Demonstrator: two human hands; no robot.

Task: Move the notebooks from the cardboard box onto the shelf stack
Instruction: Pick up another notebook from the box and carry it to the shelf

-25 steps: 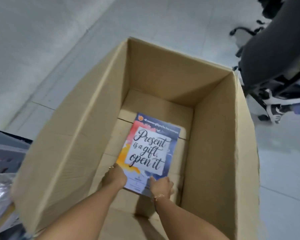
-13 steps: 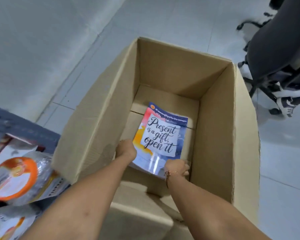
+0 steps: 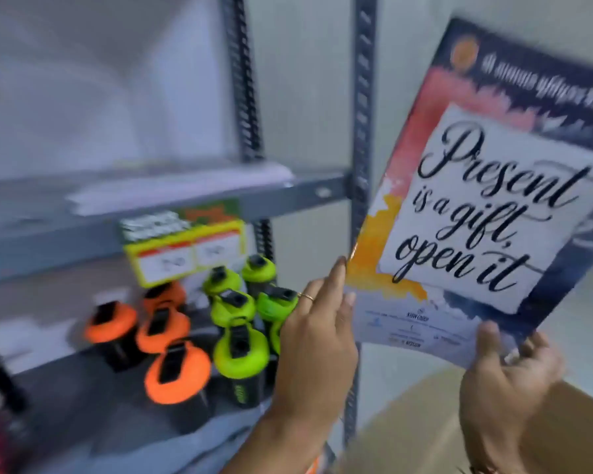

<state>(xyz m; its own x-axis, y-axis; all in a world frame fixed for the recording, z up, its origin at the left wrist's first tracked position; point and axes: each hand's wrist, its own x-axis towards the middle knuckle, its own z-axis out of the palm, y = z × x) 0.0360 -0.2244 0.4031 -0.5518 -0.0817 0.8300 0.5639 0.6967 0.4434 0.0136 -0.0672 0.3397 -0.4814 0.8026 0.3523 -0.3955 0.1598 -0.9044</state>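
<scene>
A notebook (image 3: 486, 206) with a colourful cover reading "Present is a gift, open it" is held up in the air at the right, tilted, beside the grey metal shelf (image 3: 172, 196). My right hand (image 3: 504, 381) grips its lower right corner. My left hand (image 3: 319, 333) rests with fingers apart against its lower left edge. A pale stack of flat things (image 3: 185, 186) lies blurred on the upper shelf board. Part of the cardboard box (image 3: 408, 429) shows at the bottom right, below the notebook.
On the lower shelf board stand several bottles with orange lids (image 3: 172, 367) and green lids (image 3: 240, 347). A yellow price tag (image 3: 185, 248) hangs from the upper board's edge. A perforated grey upright (image 3: 360, 131) stands just left of the notebook, against the white wall.
The notebook has been lifted out of the box and raised next to the shelf. My view has swung from the box up to the shelf.
</scene>
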